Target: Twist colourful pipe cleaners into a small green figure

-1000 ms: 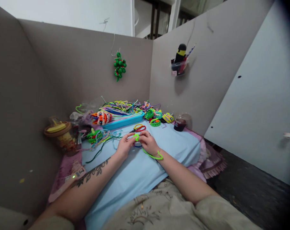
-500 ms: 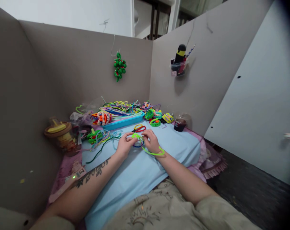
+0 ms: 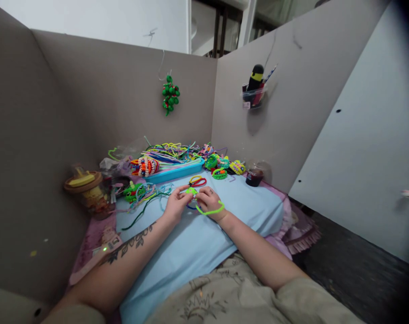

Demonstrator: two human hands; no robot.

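Between my two hands is a small piece of bright green pipe cleaner work [image 3: 191, 191], with a blue-purple strand below it. My left hand [image 3: 177, 203] pinches its left side between thumb and fingers. Closed at its right side is my right hand [image 3: 210, 201], fingers bent over the green pipe cleaner. A loose green end [image 3: 211, 211] curves across the back of that hand near the wrist. Just beyond my fingers lie scissors [image 3: 198, 182] with red and yellow handles. My fingers hide part of the piece.
A blue tray [image 3: 177, 173] full of pipe cleaners stands at the back, with finished colourful pieces [image 3: 219, 173] beside it. A lidded cup [image 3: 89, 191] is at the left, a dark drink cup [image 3: 254, 175] at the right. Grey panels [image 3: 130, 90] enclose the table.
My right hand has moved slightly left, closer to my left hand, and its fingers have folded over the green piece. The loose green end has shifted left with it.
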